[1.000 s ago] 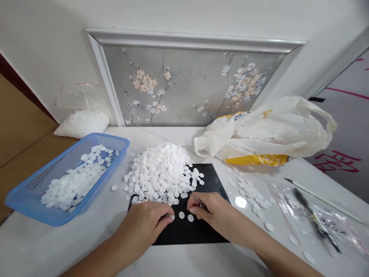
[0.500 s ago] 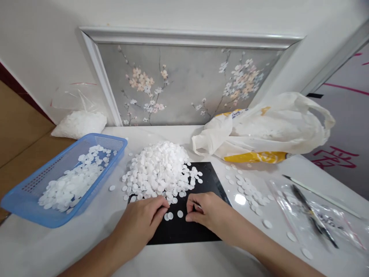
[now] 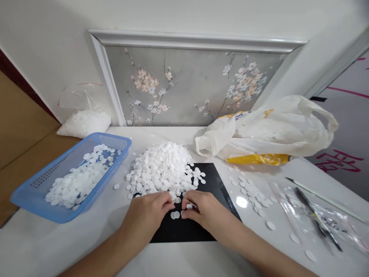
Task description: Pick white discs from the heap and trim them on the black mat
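A heap of small white discs [image 3: 163, 165] covers the back and left of a black mat [image 3: 190, 231]. My left hand [image 3: 151, 211] rests at the heap's front edge, thumb and fingers pinched together; what is between the fingertips is too small to make out. Just to the right, my right hand [image 3: 206, 207] has its fingers curled with a white disc [image 3: 189, 206] held in them. Its thumb tip is beside another disc at the mat's middle. Between the two hands, a pair of loose discs [image 3: 175, 215] lies on the black surface.
On the left stands a blue basket [image 3: 115, 165] with white discs, a filled clear bag [image 3: 85, 124] behind it. A white and yellow plastic bag [image 3: 268, 134] lies at the back right. Scattered discs [image 3: 250, 192], a black pen [image 3: 317, 219] and a clear zip bag [image 3: 294, 215] are at the right.
The view has shifted slightly, moving the scene rightward. My right hand has turned a little, and a disc now shows in its fingers. My left hand stays pinched near the heap.
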`<control>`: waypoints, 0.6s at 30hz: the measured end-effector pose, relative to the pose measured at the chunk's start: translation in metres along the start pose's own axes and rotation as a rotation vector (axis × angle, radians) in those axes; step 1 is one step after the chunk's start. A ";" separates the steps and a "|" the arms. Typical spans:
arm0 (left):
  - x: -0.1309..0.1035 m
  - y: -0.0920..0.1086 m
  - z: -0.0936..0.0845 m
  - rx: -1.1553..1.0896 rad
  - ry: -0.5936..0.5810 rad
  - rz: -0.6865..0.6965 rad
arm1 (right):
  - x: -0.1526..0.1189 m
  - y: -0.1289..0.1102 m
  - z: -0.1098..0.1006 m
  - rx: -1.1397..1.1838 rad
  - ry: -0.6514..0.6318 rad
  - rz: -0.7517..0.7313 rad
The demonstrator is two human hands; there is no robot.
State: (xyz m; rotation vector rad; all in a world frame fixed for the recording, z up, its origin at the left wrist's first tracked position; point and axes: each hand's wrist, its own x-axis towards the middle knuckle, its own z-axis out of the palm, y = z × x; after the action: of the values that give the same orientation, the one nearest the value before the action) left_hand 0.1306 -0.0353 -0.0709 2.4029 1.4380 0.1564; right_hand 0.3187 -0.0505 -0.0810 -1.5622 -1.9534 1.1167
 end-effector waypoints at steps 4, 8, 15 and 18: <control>-0.002 0.001 -0.002 -0.098 -0.105 -0.020 | -0.002 -0.003 -0.002 -0.049 -0.036 -0.035; -0.003 0.003 -0.001 -0.092 -0.154 -0.038 | -0.005 0.001 -0.005 0.048 -0.017 -0.011; 0.000 0.004 -0.009 -0.103 -0.178 -0.073 | 0.001 -0.002 0.009 0.099 0.016 -0.114; 0.000 0.004 -0.009 -0.099 -0.178 -0.062 | 0.003 -0.008 0.012 0.060 0.014 -0.084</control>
State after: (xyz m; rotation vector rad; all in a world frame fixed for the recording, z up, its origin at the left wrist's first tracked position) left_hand 0.1318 -0.0352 -0.0607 2.2289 1.3878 -0.0015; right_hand 0.3039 -0.0518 -0.0822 -1.4397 -1.9395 1.1163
